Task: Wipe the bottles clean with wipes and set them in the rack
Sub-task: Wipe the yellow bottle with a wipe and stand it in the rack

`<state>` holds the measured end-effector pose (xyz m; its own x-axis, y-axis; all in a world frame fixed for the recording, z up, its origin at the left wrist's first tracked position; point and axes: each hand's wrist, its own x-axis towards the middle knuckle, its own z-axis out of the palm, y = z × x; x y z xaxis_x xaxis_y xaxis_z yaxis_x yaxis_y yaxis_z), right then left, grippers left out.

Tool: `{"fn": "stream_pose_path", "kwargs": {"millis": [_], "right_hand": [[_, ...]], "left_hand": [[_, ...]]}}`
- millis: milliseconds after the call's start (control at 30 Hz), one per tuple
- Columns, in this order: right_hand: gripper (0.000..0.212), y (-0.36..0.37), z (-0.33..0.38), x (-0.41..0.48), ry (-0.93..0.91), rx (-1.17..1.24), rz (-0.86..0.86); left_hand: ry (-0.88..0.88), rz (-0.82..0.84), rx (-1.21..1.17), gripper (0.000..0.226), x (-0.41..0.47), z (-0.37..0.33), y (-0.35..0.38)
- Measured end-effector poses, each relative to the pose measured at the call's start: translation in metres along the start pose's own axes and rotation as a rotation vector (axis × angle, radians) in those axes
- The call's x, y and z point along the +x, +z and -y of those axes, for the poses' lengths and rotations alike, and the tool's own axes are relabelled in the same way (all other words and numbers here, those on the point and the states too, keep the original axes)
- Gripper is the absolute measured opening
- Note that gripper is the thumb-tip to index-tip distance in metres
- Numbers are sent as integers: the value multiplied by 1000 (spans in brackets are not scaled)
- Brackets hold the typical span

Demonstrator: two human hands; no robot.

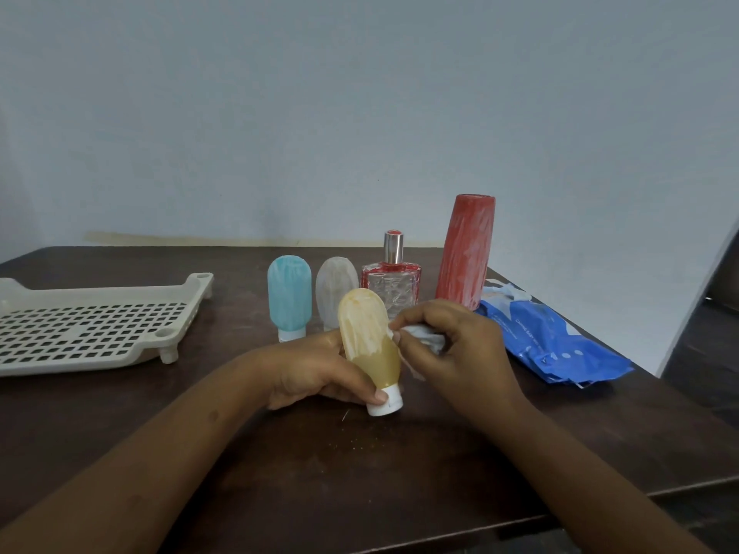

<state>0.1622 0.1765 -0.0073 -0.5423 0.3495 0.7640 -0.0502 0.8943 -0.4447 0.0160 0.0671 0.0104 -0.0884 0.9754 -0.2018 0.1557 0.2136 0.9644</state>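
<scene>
Yellow squeeze bottle [370, 341], cap down and slightly tilted, at the centre of the frame: the left hand [316, 373] curls round its lower half, with the thumb lying against the white cap [386, 401]. The right hand [452, 345], just right of the bottle, bunches a crumpled white wipe [424, 339] in curled fingers and holds it against the bottle's side. Whitish smears cover the bottle's upper half, while the lower half shows clear amber. Behind the hands, in a row across the middle of the frame, stand a blue bottle [290, 293] and a pale bottle [336, 289], both cap down and smeared, a square glass perfume bottle [392, 281] with a silver collar, and a tall red bottle [466, 249]. At right, a blue pack of wipes [552, 341] lies beside the red bottle's base. At left, well apart from the bottles, a beige perforated rack [88, 325] rests on the dark wooden table [360, 473].
</scene>
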Motion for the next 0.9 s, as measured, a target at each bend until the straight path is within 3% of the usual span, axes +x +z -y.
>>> {"fn": "stream_pose_path", "kwargs": {"millis": [167, 367, 533, 700, 900], "right_hand": [[13, -3, 4, -8, -73, 8, 59], [16, 0, 0, 1, 45, 35, -10], [15, -3, 4, -7, -15, 54, 41], [21, 0, 2, -1, 53, 42, -13], [13, -5, 7, -12, -88, -5, 72]], "left_hand": [[10, -14, 3, 44, 1, 1, 0], [-2, -13, 18, 46, 2, 0, 0], [1, -6, 23, 46, 3, 1, -1], [9, -10, 29, 46, 3, 2, 0], [31, -15, 43, 44, 2, 3, 1]]}}
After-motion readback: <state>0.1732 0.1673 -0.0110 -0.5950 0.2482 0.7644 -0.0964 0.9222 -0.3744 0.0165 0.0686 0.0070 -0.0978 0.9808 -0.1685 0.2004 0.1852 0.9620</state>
